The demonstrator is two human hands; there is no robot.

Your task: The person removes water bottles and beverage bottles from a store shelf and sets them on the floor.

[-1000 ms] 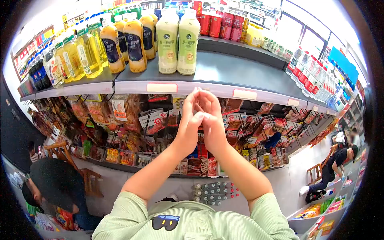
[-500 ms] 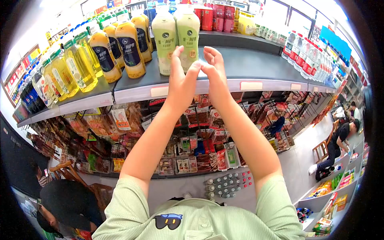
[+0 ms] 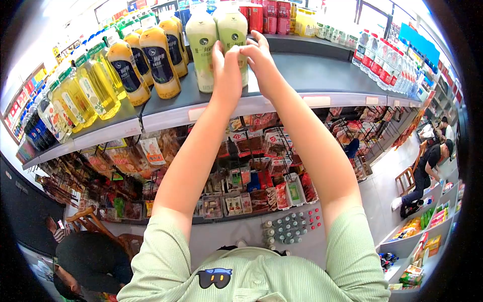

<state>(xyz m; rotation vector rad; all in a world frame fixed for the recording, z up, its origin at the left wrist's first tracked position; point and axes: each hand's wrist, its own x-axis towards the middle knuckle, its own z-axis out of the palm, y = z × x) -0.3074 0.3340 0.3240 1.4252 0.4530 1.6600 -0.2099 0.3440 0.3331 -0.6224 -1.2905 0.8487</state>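
Observation:
Two pale green bottles with white tops stand side by side at the shelf's front, a left bottle (image 3: 201,55) and a right bottle (image 3: 232,36). My left hand (image 3: 227,73) is in front of them, its fingers stretched upward near the gap between the bottles and its thumb before the right one. My right hand (image 3: 260,63) is at the right bottle's right side, fingers extended and slightly bent, thumb pointing inward near my left thumb. The hands flank the right bottle's lower half; whether either touches it I cannot tell. Neither hand visibly grips anything.
Yellow bottles with dark labels (image 3: 160,65) and clear yellow drink bottles (image 3: 98,83) line the left. Red-labelled water packs (image 3: 378,60) stand right. Packaged snacks (image 3: 251,146) hang below. Several bottles (image 3: 287,229) stand on the floor. A person in black (image 3: 430,166) bends at far right.
Both hands have moved forward and upward, closer alongside the right green bottle. The view has shifted slightly. The two green bottles keep their places on the shelf.

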